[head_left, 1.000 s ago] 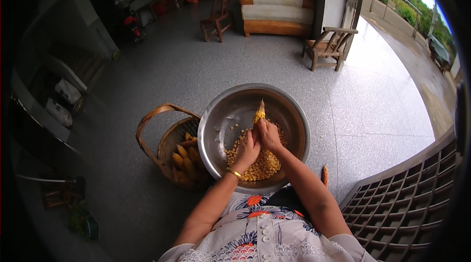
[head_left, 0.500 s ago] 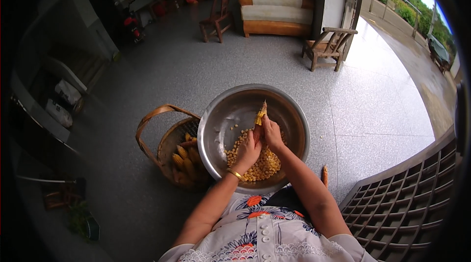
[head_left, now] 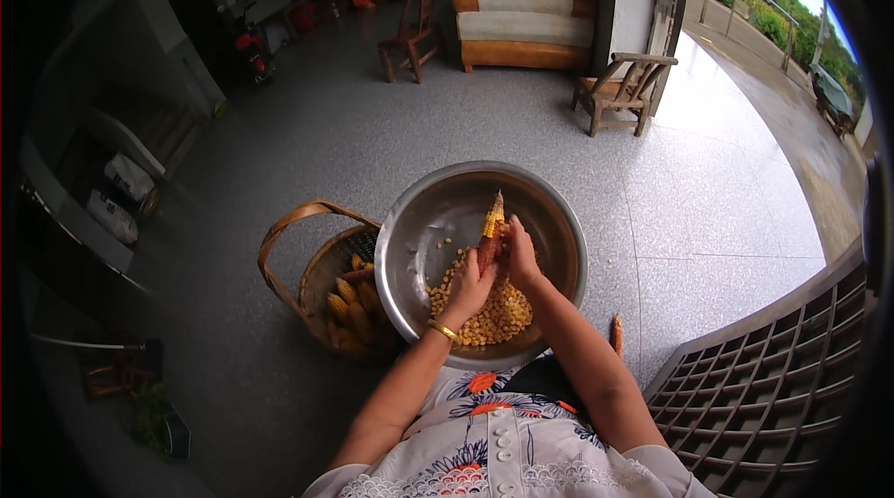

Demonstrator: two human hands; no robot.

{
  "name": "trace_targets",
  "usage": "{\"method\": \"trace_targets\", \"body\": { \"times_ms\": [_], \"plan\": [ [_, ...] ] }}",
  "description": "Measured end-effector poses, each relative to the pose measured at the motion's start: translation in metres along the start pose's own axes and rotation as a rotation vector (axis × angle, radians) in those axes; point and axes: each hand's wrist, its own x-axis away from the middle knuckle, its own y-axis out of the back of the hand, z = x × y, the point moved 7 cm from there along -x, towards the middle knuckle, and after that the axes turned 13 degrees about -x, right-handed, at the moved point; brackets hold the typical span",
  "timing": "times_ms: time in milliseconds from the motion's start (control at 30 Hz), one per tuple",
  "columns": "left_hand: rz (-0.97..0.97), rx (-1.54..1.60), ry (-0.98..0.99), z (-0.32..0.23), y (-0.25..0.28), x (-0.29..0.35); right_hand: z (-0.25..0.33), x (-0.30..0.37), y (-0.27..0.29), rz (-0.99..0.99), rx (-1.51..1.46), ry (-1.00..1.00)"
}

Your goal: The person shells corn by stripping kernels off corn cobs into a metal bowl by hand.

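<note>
Currently, left hand (head_left: pixel 470 290) grasps cob (head_left: pixel 487 254) over bowl (head_left: pixel 405 251); long axis toward 12 o'clock, kernels (head_left: pixel 492 223) near tip. Right hand (head_left: pixel 521 260), nearer those kernels, sits at their 4 o'clock, its grip unclear.

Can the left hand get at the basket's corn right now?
Probably not straight away: the left hand grips a cob, and the basin rim lies between, though the basket is open on top.

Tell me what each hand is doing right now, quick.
Left hand: closed around the lower part of a partly shelled corn cob.
Right hand: partly open beside the cob; whether it touches it cannot be told.
</note>
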Motion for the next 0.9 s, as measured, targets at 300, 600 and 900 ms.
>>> {"method": "trace_targets", "body": {
  "times_ms": [300, 600, 900],
  "plan": [
    [-0.04, -0.109, -0.024, 0.002, 0.0, 0.002, 0.006, 0.001, -0.002, -0.054, 0.324, 0.114],
    [0.423, 0.797, 0.403, -0.001, -0.023, 0.008, 0.036, 0.017, -0.01, -0.178, 0.547, 0.35],
    [0.77, 1.264, 0.562, -0.007, -0.021, 0.021, 0.033, 0.012, -0.01, -0.134, 0.756, 0.441]
  ]
}}
